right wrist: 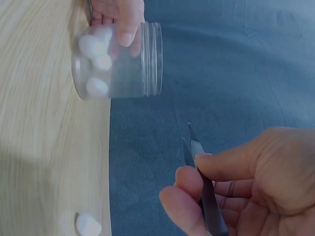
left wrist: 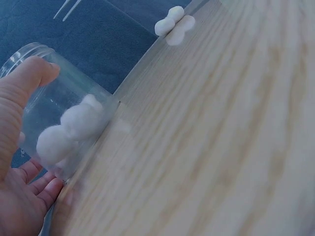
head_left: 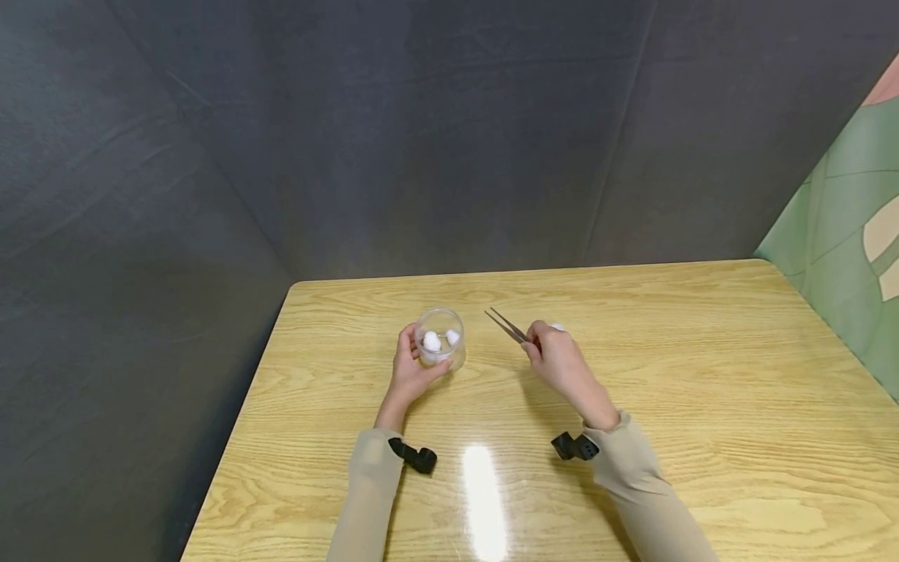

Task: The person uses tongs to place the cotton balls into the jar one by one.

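My left hand [head_left: 413, 376] grips a clear plastic jar [head_left: 460, 361], thumb on the near side and fingers round the other. The jar stands upright on the table, lidless, with several white cotton balls [left wrist: 78, 121] at its bottom. To the right of the jar, my right hand [head_left: 564, 368] pinches metal tweezers [head_left: 507, 326] between thumb and fingers. The tips of the tweezers stand slightly apart with nothing between them, pointing toward the jar's side and held above the table. In the right wrist view they show ridged grips [right wrist: 197, 147].
Loose cotton balls [left wrist: 170, 20] lie on the wooden table [head_left: 702, 375] right of the jar, mostly hidden behind my right hand in the head view. A dark cloth screen [head_left: 449, 140] rises behind the table's far edge. Each wrist wears a small black camera.
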`<state>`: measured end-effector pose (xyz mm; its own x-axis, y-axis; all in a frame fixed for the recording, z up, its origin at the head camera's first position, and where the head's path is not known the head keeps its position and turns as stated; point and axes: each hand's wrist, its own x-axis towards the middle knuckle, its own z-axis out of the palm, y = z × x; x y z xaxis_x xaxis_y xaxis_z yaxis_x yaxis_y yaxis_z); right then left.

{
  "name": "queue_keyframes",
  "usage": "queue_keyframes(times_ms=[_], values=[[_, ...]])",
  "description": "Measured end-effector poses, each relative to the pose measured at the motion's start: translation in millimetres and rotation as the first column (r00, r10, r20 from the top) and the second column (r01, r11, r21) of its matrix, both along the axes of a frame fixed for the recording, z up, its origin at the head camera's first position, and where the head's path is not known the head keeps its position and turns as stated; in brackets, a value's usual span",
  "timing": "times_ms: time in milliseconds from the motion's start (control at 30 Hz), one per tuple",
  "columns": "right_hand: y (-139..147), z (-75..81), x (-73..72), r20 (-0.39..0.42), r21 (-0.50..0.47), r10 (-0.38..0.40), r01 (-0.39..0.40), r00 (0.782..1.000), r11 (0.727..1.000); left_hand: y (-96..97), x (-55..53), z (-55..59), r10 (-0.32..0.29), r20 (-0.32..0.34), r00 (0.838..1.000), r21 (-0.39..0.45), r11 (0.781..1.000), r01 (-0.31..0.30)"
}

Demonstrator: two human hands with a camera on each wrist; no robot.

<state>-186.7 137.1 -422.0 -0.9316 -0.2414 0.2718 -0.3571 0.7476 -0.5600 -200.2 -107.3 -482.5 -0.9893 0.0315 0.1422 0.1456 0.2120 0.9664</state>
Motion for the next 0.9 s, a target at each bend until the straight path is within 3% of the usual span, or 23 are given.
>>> queue_keyframes(times_ms=[667,900], values=[[18.6,-2.3,2.3,0.055,0.021,-0.024,0.023,0.998,1.000,-0.6,0.5,0.1,-0.009,-0.020,1.000,-0.012,1.000,0.009],[23.5,-4.9,3.4,0.039,0.029,-0.027,0.026,0.999,0.999,-1.2,0.5,-0.9,-0.007,-0.002,1.000,-0.015,1.000,0.007]])
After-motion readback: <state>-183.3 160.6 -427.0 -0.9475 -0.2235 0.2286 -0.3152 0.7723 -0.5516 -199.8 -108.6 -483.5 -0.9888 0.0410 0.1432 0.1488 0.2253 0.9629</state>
